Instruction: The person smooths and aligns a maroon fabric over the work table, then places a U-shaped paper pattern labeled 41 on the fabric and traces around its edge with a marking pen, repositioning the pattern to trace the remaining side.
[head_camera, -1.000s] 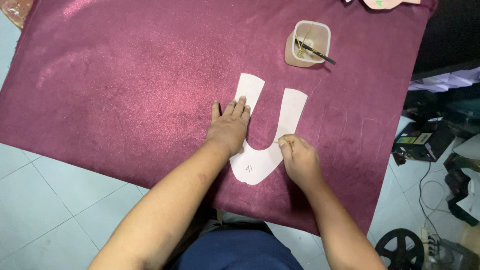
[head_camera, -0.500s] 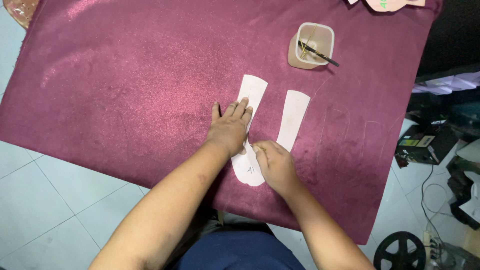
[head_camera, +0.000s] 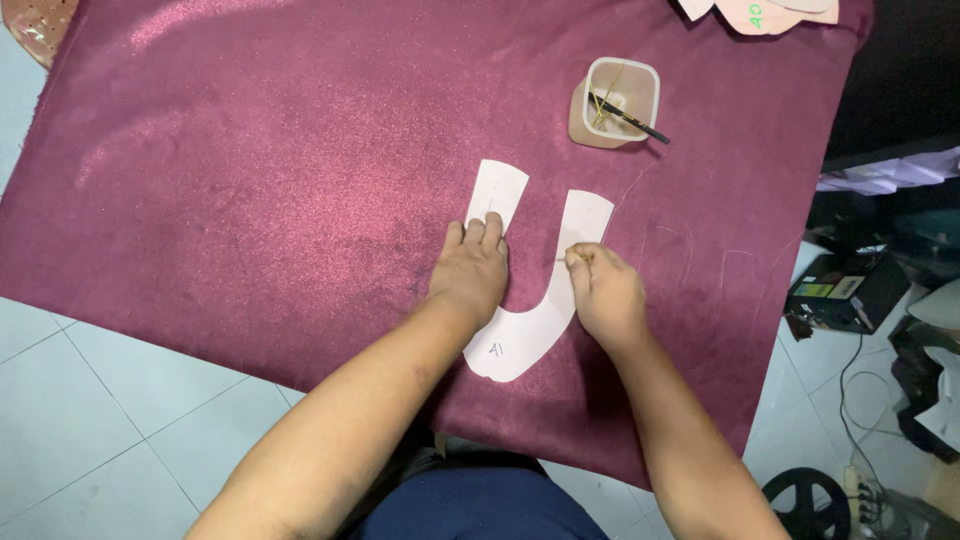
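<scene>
Head cam looks straight down on a white U-shaped paper pattern (head_camera: 530, 330) lying flat on a maroon fabric (head_camera: 250, 180) that covers the table. The U opens away from the person: its two legs run up the picture and its curved bottom sits closest to the body, not far from the near edge of the cloth. So the long axis goes pretty much straight away from the person, tilted a bit to the right at the top.

Left hand (head_camera: 470, 275) is pressed flat, palm down and fingers together, on the left leg, with the fingertips pointing up along it. It isn't gripping anything, just pinning the paper down. Right hand (head_camera: 600, 290) is on the right leg, about midway up its outer edge, fingers pinched narrow around something thin at the tip. It's too small to say for sure what, maybe a marker or chalk. That hand touches the pattern edge, so both hands are on the piece, one per leg, with the gap of the U between them.

Further out, past the top of the right leg, a clear plastic cup (head_camera: 615, 100) stands on the fabric with a dark pencil (head_camera: 630, 118) sticking out of it. More paper pieces (head_camera: 760, 12) poke in at the far right corner. Light tiled floor (head_camera: 90, 420) below, and cables and clutter to the right.
</scene>
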